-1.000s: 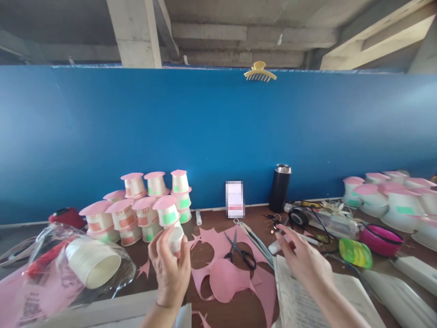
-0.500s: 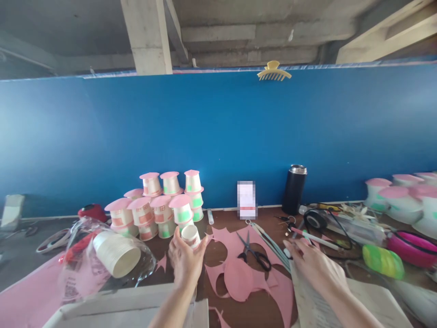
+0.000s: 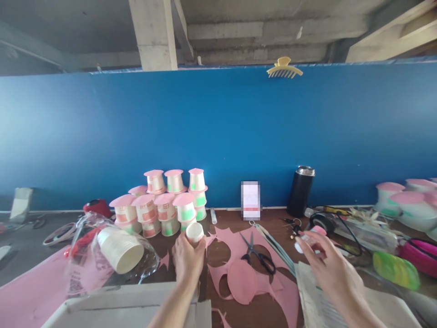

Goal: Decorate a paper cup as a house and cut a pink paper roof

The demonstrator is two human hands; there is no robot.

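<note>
My left hand (image 3: 189,257) is wrapped round a white paper cup (image 3: 195,231), its open mouth tipped toward me. Just behind it stand stacked paper cups with pink paper roofs (image 3: 186,209) and red or green markings. Over on the right, my right hand (image 3: 329,266) is closed on a small pink-and-white stick (image 3: 319,230); the fingers hide much of it, so its exact kind is unclear. Between the hands lie cut pink paper (image 3: 283,291), a pink paper circle (image 3: 241,281) and black-handled scissors (image 3: 262,259).
A plastic bag with nested paper cups (image 3: 124,257) lies at left. A black thermos (image 3: 301,191) and a phone-like pixelated rectangle (image 3: 250,200) stand by the blue partition (image 3: 221,127). More roofed cups (image 3: 389,196), a green-yellow roll (image 3: 396,271) and a pink pouch (image 3: 418,250) sit at right.
My right hand has lifted and turned, now with the pink-and-white stick in its fingers. My left hand still grips the cup, its fingers closed further round it. The view has shifted slightly.
</note>
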